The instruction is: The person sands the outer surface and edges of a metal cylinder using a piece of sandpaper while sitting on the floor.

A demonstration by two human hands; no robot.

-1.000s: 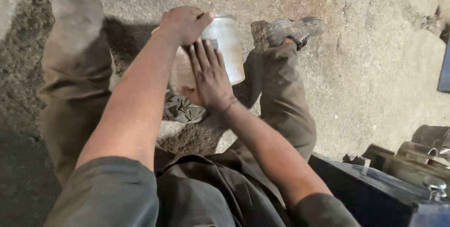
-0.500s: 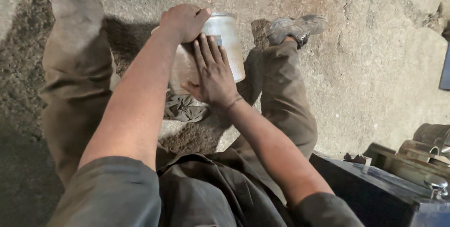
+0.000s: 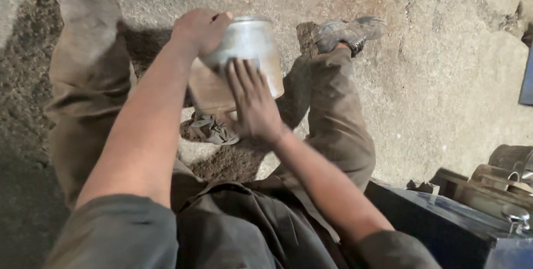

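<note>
Two bare hands are set on one round metal pot [image 3: 244, 58], which sits tilted between the person's knees, just above the middle of the view. Going left to right: at nine o'clock a bent trouser leg [image 3: 83, 80] runs up the frame over dark, gritty ground [image 3: 22, 152]; next comes the left hand [image 3: 201, 29], at about eleven o'clock from the pot's centre, curled over its upper rim with the fingers gripping the edge and the forearm stretched out long from the lower left. The pot's upper part shines silver-grey, while its lower left side looks dull and brownish, so as a judgement the rubbing of the surface seems partly done, with that duller patch left. Below the pot, at six o'clock, a crumpled grey rag [image 3: 214, 129] lies on the ground, untouched. The right hand [image 3: 252, 102] lies flat on the pot's near wall, fingers spread and pointing toward twelve o'clock, palm pressed on rather than closed around anything; whether something thin sits under the palm cannot be told. Farther right, the other leg ends in a worn shoe [image 3: 347, 30] at one o'clock, and a dark box [image 3: 438, 213] with metal vessels [image 3: 511, 161] fills four o'clock.
</note>
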